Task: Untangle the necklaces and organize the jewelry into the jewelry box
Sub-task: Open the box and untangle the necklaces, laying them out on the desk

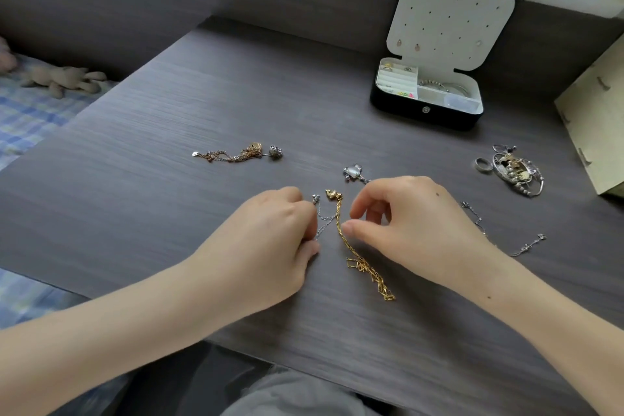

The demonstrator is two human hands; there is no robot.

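Both hands low over the dark wood-grain counter (169, 152), close together near its front edge. Left hand (270, 240) knuckles up, fingers (304, 213) curled in and pinched together on the thin silver chain (323, 224), with a small charm at the chain's far end. Just right of it, the gold chain (351, 248), stretched flat from its gold pendant near the fingertips down to a loose kinked heap between the two wrists. Right hand (415, 233) arched over the counter, fingers bent, thumb tip right beside the gold chain and forefinger slightly above, a small gap between the two; hard to tell whether anything held. Clear stone pendant (353, 171) just beyond the right knuckles, its chain hidden under the hand. Another fine silver chain (526, 246) trailing out to the right of the right wrist. Further left, well apart from the hands, a tangled bundle (236, 155) of rose-gold and silver chains with charms. Far right, a silver ring (483, 165) touching a silver heap (516, 174) of mixed pieces. Jewelry box (427, 113) at the back right, black outside, pale inside, lid upright, rings and bracelets in its compartments. Beige box (594, 118) at the right edge. Left of the counter, a plush toy (64, 78) on a blue checked bed (27, 115)
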